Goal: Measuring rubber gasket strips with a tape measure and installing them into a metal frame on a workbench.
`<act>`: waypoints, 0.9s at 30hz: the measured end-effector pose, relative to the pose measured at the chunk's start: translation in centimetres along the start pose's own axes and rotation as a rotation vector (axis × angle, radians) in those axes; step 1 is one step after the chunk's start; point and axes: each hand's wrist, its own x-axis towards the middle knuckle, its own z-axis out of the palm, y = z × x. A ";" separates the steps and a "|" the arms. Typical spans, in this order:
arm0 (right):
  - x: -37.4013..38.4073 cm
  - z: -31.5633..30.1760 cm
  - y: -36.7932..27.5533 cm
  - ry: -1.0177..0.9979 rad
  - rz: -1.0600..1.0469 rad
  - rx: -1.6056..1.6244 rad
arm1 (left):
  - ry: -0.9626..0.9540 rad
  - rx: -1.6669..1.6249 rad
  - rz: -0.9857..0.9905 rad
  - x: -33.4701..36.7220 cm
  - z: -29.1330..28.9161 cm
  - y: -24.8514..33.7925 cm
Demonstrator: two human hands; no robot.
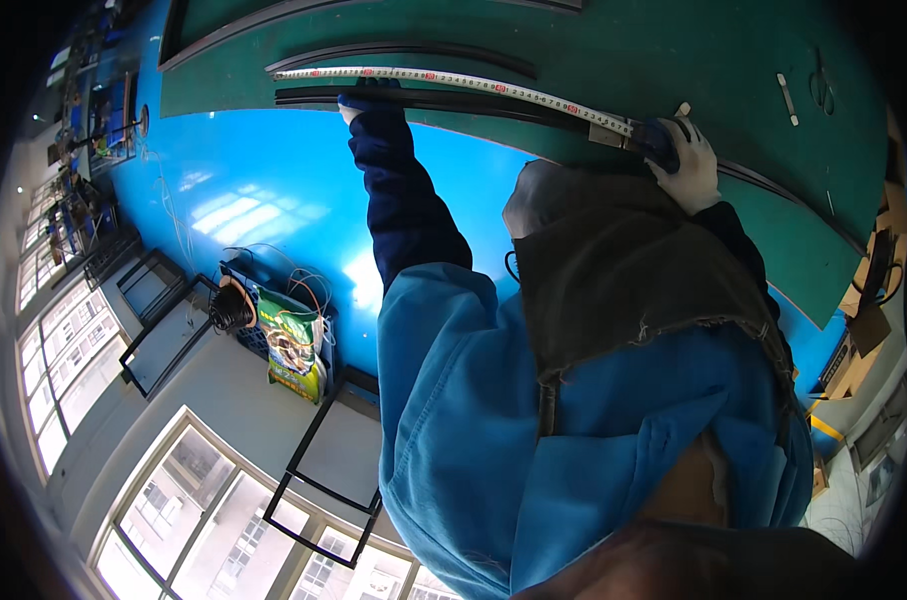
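A white tape measure blade [454,79] with red and black markings is drawn out along a long black strip [464,101] on the green tabletop. My left hand [366,102], in a white and dark blue glove, grips this strip near its left end, with the fingers reaching over it toward the blade. At the blade's right end, my right hand [692,168], gloved in white, is closed around the dark tape measure case [658,143]. Just beyond the blade lies another black strip [424,48].
Scissors [822,88] and a thin white stick [787,98] rest on the green table [614,55] at the right. Cardboard [871,330] stands past its right edge. Lower left are a green bag [292,345], a black coil [231,306] and a black rectangular frame [296,475].
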 end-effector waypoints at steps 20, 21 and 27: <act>0.7 0.2 -0.5 -0.044 -0.081 -0.096 | -0.015 0.004 0.108 -2.7 1.1 0.8; 0.8 0.1 -0.6 -0.045 -0.086 -0.094 | -0.022 -0.005 0.050 -1.7 0.3 1.3; 0.0 -0.3 0.1 -0.044 -0.043 -0.175 | -0.321 -0.009 0.050 -0.2 -0.1 2.1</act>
